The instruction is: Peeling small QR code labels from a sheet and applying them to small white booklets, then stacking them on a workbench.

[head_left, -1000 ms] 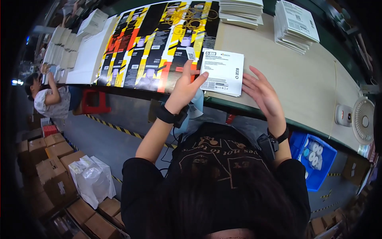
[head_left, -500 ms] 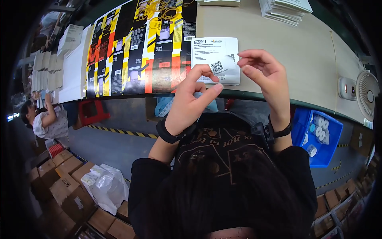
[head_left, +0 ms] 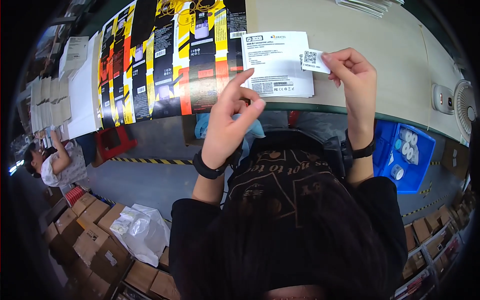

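Note:
Between the thumb and fingers of my right hand [head_left: 352, 72] is a small white label [head_left: 315, 61] printed with a square code. The label's left end reaches over the right edge of a stack of white printed leaflets [head_left: 277, 67] at the table's near edge. My left hand [head_left: 231, 117] holds nothing; its fingers are apart, the index finger stretched toward the stack's left side. The fingertips look close to the top leaflet, but I cannot tell if they touch it.
Black, yellow and red printed box sheets [head_left: 165, 70] cover the table's left part, with rubber bands [head_left: 187, 7] on them. A white fan [head_left: 465, 110] stands far right. A blue bin [head_left: 417, 172] holds rolls. At left, another person [head_left: 62, 162] works near cartons [head_left: 95, 250].
The label has come off the top leaflet, where it lay before, and moved right in my right hand. My left hand has drawn back to the left, its index finger straighter.

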The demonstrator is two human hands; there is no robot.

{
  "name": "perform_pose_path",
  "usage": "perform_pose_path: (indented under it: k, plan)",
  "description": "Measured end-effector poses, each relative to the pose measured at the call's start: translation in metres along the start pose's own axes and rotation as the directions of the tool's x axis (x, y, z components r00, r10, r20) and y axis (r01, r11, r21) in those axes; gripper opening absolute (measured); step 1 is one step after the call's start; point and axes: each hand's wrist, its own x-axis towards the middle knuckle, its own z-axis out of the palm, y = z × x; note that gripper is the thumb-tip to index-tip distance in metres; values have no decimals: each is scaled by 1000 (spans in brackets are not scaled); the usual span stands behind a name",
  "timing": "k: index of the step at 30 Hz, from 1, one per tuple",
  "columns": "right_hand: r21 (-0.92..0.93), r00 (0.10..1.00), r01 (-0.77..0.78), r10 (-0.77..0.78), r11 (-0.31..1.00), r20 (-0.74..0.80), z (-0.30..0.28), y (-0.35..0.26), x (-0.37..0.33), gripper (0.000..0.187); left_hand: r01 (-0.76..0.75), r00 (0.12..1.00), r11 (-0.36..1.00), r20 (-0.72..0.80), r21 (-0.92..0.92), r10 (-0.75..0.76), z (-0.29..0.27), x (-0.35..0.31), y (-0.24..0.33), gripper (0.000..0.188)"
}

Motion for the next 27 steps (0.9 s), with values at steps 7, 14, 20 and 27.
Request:
perform_pose_path:
  k: [7, 14, 20, 27]
  plan:
    - [-109, 987, -151, 156, 983, 40, 24, 26, 15, 9, 124, 992, 934, 34, -334, -119, -3, 12, -19, 39]
    - [-238, 994, -92, 102, 967, 30, 31, 41, 22, 11, 130, 991, 938, 63, -322, -115, -3, 15, -25, 35]
    - [-304, 995, -82, 96, 949, 31, 34, 39, 24, 12, 161, 986, 931, 96, -327, -137, -8, 14, -29, 34]
    - [-367, 998, -50, 62, 929, 22, 34, 40, 24, 12, 148, 988, 919, 91, -365, -122, -8, 15, -29, 34]
